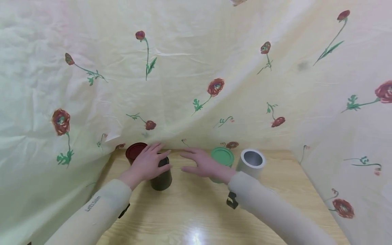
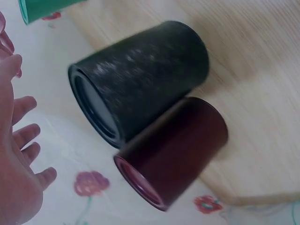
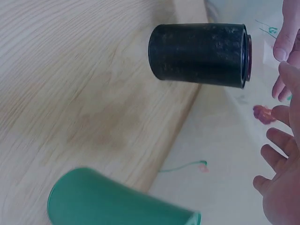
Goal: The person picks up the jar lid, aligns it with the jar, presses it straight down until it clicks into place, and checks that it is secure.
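My left hand (image 1: 149, 163) hovers over a black can (image 1: 161, 180), its fingers spread and extended. In the left wrist view, a gap separates that hand (image 2: 21, 159) from the black can (image 2: 145, 79). A dark red can (image 2: 173, 150) stands beside the black one, partly hidden behind my left hand in the head view. My right hand (image 1: 202, 163) is raised left of a green can (image 1: 222, 157), fingers loosely straight and holding nothing. In the right wrist view, the green can (image 3: 112, 201) lies below the hand's level, apart from it.
A white cylinder with a grey hollow top (image 1: 251, 162) stands right of the green can, partly behind my right forearm. All the cans are near the back of the wooden table (image 1: 190, 204). Flower-printed cloth (image 1: 183, 85) hangs behind and along the sides.
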